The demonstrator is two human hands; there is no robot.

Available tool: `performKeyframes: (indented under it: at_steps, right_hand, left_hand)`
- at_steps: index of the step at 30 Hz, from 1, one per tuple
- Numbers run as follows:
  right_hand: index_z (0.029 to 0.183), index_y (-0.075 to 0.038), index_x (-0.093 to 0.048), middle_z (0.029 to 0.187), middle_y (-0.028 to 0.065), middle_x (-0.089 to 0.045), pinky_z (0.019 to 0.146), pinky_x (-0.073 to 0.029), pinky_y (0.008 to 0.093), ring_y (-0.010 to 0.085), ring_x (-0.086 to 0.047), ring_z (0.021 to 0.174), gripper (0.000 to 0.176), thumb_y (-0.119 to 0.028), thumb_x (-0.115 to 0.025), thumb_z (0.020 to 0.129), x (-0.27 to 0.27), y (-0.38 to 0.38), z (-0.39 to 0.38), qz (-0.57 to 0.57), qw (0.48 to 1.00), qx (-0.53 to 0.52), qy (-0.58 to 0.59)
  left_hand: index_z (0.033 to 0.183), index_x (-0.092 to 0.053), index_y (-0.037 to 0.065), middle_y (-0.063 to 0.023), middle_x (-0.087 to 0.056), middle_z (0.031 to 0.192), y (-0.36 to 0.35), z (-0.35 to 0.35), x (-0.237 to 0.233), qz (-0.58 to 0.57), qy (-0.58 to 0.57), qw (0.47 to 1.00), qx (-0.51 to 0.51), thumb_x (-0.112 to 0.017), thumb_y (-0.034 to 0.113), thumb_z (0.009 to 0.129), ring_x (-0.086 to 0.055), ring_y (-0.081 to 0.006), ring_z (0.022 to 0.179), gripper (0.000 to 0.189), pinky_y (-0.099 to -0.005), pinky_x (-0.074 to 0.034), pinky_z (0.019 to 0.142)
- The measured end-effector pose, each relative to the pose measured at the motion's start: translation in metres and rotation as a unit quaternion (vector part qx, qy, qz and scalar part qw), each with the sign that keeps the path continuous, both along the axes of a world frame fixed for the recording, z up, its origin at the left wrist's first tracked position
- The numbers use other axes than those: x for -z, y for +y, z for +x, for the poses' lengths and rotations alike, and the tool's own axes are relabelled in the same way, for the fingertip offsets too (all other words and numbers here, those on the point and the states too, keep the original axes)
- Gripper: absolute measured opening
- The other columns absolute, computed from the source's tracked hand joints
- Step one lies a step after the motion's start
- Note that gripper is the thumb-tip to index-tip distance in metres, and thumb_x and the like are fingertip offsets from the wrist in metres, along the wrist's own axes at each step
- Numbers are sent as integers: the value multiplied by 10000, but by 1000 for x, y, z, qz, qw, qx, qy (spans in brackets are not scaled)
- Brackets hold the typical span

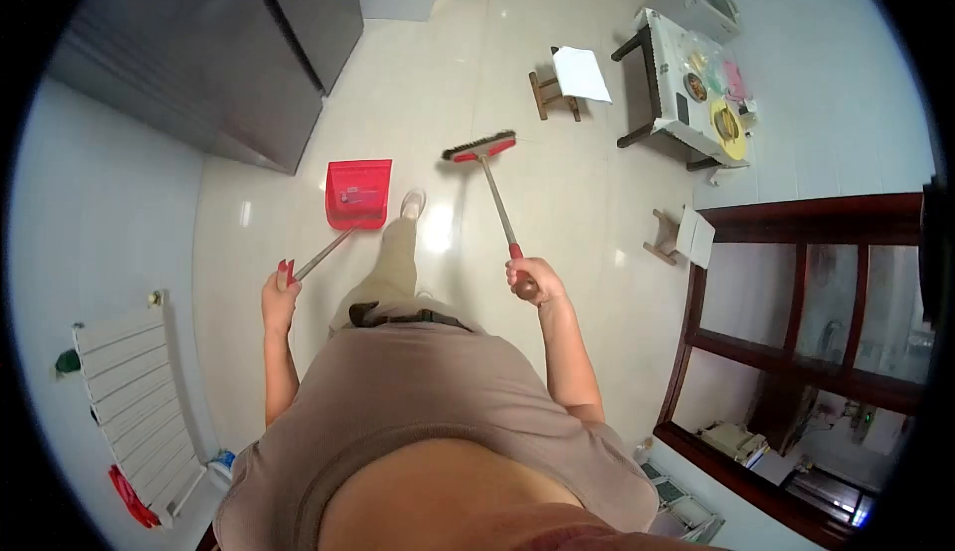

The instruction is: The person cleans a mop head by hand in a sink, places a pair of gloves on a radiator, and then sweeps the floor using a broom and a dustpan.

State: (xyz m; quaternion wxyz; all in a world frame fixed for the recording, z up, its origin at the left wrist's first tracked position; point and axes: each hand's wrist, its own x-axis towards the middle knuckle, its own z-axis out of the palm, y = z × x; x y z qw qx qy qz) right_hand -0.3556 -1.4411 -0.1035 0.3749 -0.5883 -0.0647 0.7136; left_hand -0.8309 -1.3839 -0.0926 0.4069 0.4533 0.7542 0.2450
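Head view catches the left hand (280, 302) closed on the handle (325, 255) of a red dustpan (358, 175), the right hand (539, 282) wrapped round a broom (499, 203) held apart from it; how much floor (577, 203) is swept, I can't tell.

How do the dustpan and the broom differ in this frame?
The dustpan has a wide, open red scoop, while the broom ends in a narrow bar of dark bristles with red beside them. The dustpan is held in the left hand, the broom in the right hand. Both are long-handled, with red near the grip.
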Motion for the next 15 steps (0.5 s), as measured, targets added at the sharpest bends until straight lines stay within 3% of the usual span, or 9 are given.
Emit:
performKeyframes:
  at_steps: [5, 7, 11, 13, 15]
  right_hand:
    - [707, -13, -537, 623, 55, -549, 480, -451, 261, 143, -546, 534, 133, -118, -612, 738, -9, 88, 26, 13, 999, 8, 28]
    - [708, -8, -530, 624, 57, -549, 484, -455, 258, 138, -541, 527, 133, -110, -612, 735, -19, 144, 52, 4, 999, 5, 42]
    - [732, 4, -534, 621, 56, -537, 483, -450, 254, 136, -533, 513, 122, -93, -608, 722, -31, 199, 85, -38, 999, -12, -24]
    - [743, 14, -535, 617, 60, -535, 487, -455, 255, 135, -530, 508, 122, -86, -601, 720, -31, 227, 104, -39, 997, -43, -60]
    - [750, 23, -533, 611, 62, -536, 479, -455, 258, 140, -531, 499, 124, -80, -592, 717, -30, 259, 128, -39, 997, -42, -58]
  left_hand:
    - [813, -568, -6, -97, -579, 688, 99, 29, 32, 8, 28, 1000, 6, -596, 151, 697, -553, -210, 644, 198, -344, -444, 639]
    - [873, -588, -7, -158, -611, 756, 181, 62, 35, -34, 77, 995, 46, -602, 169, 689, -593, -276, 711, 254, -360, -452, 676]
    - [931, -584, -19, -142, -607, 728, 290, 120, 35, 3, 136, 983, 125, -612, 182, 684, -590, -239, 612, 320, -341, -450, 579]
    - [981, -603, 39, -183, -632, 895, 351, 162, 0, -62, 180, 960, 205, -606, 183, 687, -606, -345, 850, 328, -397, -459, 727]
    - [995, -601, 47, -179, -633, 907, 408, 193, 0, -64, 197, 951, 229, -610, 185, 690, -603, -345, 863, 336, -399, -459, 732]
